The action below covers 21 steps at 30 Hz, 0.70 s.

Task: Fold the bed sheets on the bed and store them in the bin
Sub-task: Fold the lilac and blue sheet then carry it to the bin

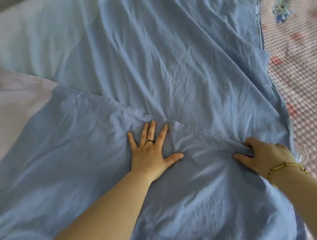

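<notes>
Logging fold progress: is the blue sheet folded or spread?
Partly folded: one layer of the blue sheet overlaps the rest, its edge running by the flat left hand; right hand grips fabric.

Bumpy pink cover [298, 66], 3 o'clock | blue flower print [281, 10] on it, 1 o'clock | gold bracelet [285, 166], 4 o'clock | dark ring [150, 141], near centre

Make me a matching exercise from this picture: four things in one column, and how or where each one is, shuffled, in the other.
1 left hand
2 right hand
3 blue sheet
4 pink bobbled cover

A shows along the right edge
B grips a fold of cloth
C lies wrinkled under both hands
D presses flat, fingers spread

Pairs: 1-D, 2-B, 3-C, 4-A
</notes>
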Each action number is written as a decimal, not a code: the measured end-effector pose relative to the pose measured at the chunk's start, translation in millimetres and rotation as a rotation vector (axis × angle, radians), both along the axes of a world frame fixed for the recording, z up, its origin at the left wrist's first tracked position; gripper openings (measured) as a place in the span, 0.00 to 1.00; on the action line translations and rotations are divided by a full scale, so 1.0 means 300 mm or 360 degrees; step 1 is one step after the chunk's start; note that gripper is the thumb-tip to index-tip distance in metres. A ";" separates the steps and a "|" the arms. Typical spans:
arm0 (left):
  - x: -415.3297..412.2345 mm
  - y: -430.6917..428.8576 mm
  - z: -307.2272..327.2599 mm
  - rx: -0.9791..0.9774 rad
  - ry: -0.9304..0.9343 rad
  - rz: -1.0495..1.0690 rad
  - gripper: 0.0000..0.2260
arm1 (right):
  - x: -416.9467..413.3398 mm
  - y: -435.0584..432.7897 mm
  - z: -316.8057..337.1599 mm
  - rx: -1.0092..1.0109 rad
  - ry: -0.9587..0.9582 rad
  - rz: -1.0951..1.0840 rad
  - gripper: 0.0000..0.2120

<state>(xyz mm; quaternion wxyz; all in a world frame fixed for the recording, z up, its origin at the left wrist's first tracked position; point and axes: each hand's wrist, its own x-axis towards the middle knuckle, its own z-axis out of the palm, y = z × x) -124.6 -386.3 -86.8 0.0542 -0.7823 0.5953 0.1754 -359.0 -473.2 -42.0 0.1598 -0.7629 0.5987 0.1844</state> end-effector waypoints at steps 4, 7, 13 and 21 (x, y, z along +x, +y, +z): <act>0.070 0.082 0.049 -0.0030 -0.0053 -0.0153 0.33 | -0.021 0.092 -0.002 -0.0492 0.0003 -0.0216 0.19; 0.158 0.149 0.040 -0.0168 -0.0134 -0.0177 0.33 | -0.084 0.123 -0.032 -0.0568 -0.0013 -0.0648 0.26; 0.399 0.258 0.059 -0.0151 -0.0095 -0.0055 0.31 | 0.288 0.242 0.079 -0.0780 -0.0403 -0.0381 0.24; 1.001 0.386 0.061 -0.0131 -0.0133 -0.0056 0.27 | 1.179 0.463 -0.055 -0.0182 -0.0355 -0.0080 0.29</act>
